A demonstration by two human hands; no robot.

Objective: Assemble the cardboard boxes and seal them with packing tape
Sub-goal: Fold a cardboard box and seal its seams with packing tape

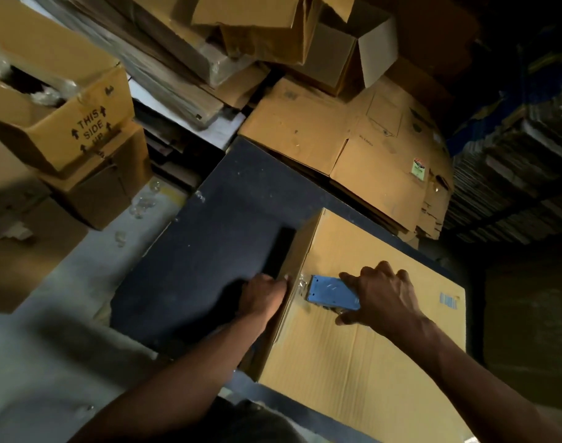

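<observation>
Two bare hands work on one tan corrugated cardboard box [363, 356] in the lower right of the frame. The right hand [382, 297] lies on the box's flat top with its fingers curled round a blue metal tape dispenser [332, 292], whose flat rectangular plate sits near the top's left edge; a glint of clear packing tape [302, 284] shows just left of the plate, at that edge. The left hand [265, 297] presses against the box's left side wall just below the top edge, right beside the tape; its fingers lie close together against the cardboard, though how far they curl cannot be told in the shadow. The box's top shows fine parallel ribbing and a small blue printed mark near its right corner. It rests on a dark navy, felt-like table surface [209, 238], matte and speckled with pale bits. Beyond the box, at centre right, a stack of flattened tan cardboard sheets [337, 139] lies with creases and a small green-and-red sticker. At the upper left stands an open tan carton printed "THIS SIDE UP" [81, 123] with arrows, crinkled clear plastic inside it, stacked on another brown carton [104, 187]. Along the top of the frame lie more open and folded cartons [273, 27] in a jumble. At lower left is a pale grey concrete floor [33, 362]. The right side is dark, with ribbed stacks barely readable.
</observation>
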